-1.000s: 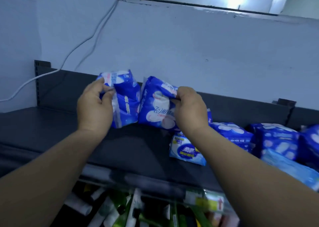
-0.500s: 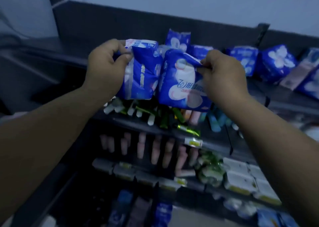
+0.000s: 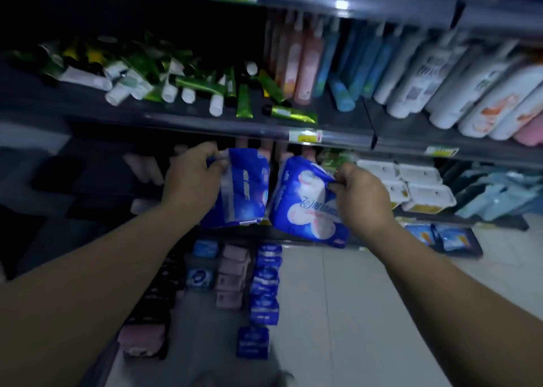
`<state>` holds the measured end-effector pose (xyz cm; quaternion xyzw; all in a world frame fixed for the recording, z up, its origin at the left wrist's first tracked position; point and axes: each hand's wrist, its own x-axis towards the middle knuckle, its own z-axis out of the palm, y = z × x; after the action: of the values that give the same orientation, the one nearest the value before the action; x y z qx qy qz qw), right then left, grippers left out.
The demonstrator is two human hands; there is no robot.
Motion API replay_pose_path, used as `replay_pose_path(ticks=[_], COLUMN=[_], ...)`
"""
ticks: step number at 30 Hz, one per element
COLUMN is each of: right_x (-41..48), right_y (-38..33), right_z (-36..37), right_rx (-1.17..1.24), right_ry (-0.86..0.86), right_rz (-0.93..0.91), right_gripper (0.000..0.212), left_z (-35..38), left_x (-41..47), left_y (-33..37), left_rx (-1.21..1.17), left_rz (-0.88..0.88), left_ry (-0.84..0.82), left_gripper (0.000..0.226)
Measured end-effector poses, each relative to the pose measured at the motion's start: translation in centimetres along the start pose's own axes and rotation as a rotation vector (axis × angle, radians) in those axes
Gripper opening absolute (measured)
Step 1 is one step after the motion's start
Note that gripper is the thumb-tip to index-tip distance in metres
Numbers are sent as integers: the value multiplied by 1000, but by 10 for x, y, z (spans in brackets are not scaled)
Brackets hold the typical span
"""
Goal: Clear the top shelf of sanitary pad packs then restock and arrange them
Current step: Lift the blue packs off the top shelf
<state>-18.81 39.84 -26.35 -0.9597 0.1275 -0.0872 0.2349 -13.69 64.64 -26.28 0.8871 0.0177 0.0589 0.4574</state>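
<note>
My left hand [image 3: 194, 181] grips a blue sanitary pad pack [image 3: 244, 189] by its top left corner. A second blue pack with white flower shapes [image 3: 305, 201] hangs from my right hand [image 3: 363, 195], which pinches its top right corner. Both packs are held side by side in the air, in front of the lower shelves and above the floor. Down on the floor lie rows of blue packs [image 3: 266, 286] and pink packs [image 3: 232, 278]. The top shelf is out of view.
A shelf [image 3: 176, 119] holds green and white tubes on the left and tall bottles [image 3: 440, 84] on the right. White boxes [image 3: 420, 186] fill a lower shelf at right. Pale floor tiles [image 3: 338, 313] spread below, with more blue packs on a low base [image 3: 446, 236].
Both hands lifted the two packs off the top shelf and carried them downward. My view dropped from the top shelf to the lower shelves and the floor.
</note>
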Motion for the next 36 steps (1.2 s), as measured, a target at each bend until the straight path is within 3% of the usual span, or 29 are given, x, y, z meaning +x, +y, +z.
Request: replay_pose_path(ticks=[6,14,20,22,28,32,36], right_x=[-9,-6,16,25,35,35,35], right_y=[86,184,243,257,271,261,250], right_z=[119,283,398,430,495,523,535], right_rx=[-14,-11,-32,-20,42,108,97], right_ry=[-56,-11,137,195,307,263,160], right_rz=[211,222,168,136,30,-35,-45], right_gripper=[18,17,3,8,8,11,6], left_z=[95,242,329,351,394,409,414], left_x=[-2,-28,-43,-45,-40,-43,-48], left_y=[-112,-273,-368,-391,-447,-458,-458], left_rx=[4,-87,23,37,100,61,-98], left_rz=[-159,-512,-428,-407,-284,-264,-421], left_ry=[-83,-127,-242,-307,-413,-455,-444], left_gripper=[20,31,29,18,20,21,17])
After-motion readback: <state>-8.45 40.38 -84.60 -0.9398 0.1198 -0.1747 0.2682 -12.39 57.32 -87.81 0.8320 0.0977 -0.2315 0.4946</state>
